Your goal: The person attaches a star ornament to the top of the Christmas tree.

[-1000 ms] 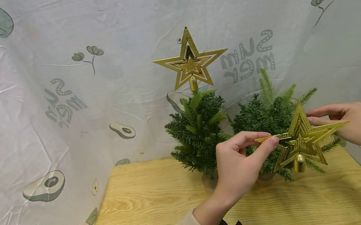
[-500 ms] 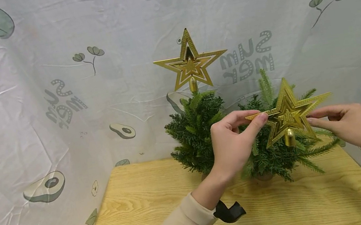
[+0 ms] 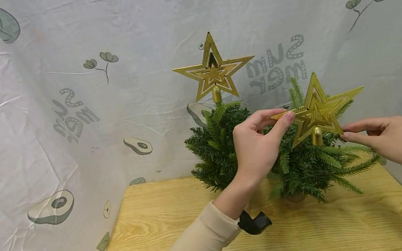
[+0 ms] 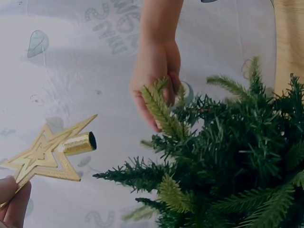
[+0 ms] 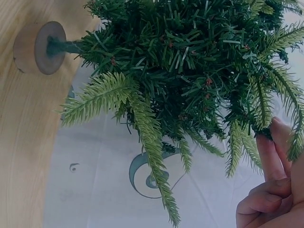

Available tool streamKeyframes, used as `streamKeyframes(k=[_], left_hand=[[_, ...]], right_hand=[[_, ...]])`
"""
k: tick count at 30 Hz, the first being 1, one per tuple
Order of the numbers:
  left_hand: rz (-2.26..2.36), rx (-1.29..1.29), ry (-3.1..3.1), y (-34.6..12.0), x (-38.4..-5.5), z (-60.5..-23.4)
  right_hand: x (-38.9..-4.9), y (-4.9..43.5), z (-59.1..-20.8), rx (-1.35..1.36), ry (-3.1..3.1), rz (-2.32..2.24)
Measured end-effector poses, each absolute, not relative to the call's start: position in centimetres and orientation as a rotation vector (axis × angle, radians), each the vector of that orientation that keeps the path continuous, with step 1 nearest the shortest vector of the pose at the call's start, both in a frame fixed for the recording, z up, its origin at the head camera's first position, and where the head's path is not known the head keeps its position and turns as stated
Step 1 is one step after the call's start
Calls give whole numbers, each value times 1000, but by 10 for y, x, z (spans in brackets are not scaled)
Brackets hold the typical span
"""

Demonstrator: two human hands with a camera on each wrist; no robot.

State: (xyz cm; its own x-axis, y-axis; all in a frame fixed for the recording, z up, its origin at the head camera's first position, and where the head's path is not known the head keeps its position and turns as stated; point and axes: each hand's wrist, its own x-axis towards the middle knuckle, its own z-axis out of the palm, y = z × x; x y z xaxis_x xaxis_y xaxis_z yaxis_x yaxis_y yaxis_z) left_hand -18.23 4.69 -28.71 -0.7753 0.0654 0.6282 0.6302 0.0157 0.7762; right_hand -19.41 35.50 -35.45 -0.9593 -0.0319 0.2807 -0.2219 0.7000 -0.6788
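My left hand (image 3: pixel 257 147) pinches one point of a gold star tree topper (image 3: pixel 316 116) between thumb and fingers. The topper is held up in front of the right small artificial Christmas tree (image 3: pixel 307 174), its hollow socket (image 4: pixel 80 143) pointing down in the head view. In the left wrist view a gap shows between socket and branches. At the tree's right side, my right hand (image 3: pixel 392 139) pinches the end of a dark green branch with thumb and forefinger (image 5: pixel 270 161); its other fingers are curled. The topper partly hides this tree in the head view.
A second small tree (image 3: pixel 219 140) stands to the left, a matching gold star (image 3: pixel 213 73) upright on its top. The right tree has a round wooden base (image 5: pixel 50 48) on the wooden table (image 3: pixel 155 238). A printed cloth (image 3: pixel 147 33) hangs behind and at the sides.
My left hand has raised the star topper, shifting it slightly left and up to the upper part of the right tree. My right hand has stayed almost in place.
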Motion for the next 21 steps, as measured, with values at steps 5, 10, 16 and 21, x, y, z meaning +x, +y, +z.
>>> streamKeyframes(k=[5,10,16,21], left_hand=[[-1815,-724,-1879,49,-187,-282],[-1785,-722,-1911,52,-191,-278],[-1773,-701,-1935,54,-196,-275],[-1772,-693,-1935,57,-201,-273]], right_hand=[[-194,355,-354,189,-2675,1104],[-193,354,-353,195,-2673,1110],[-193,354,-354,191,-2673,1118],[-193,354,-355,199,-2662,1117]])
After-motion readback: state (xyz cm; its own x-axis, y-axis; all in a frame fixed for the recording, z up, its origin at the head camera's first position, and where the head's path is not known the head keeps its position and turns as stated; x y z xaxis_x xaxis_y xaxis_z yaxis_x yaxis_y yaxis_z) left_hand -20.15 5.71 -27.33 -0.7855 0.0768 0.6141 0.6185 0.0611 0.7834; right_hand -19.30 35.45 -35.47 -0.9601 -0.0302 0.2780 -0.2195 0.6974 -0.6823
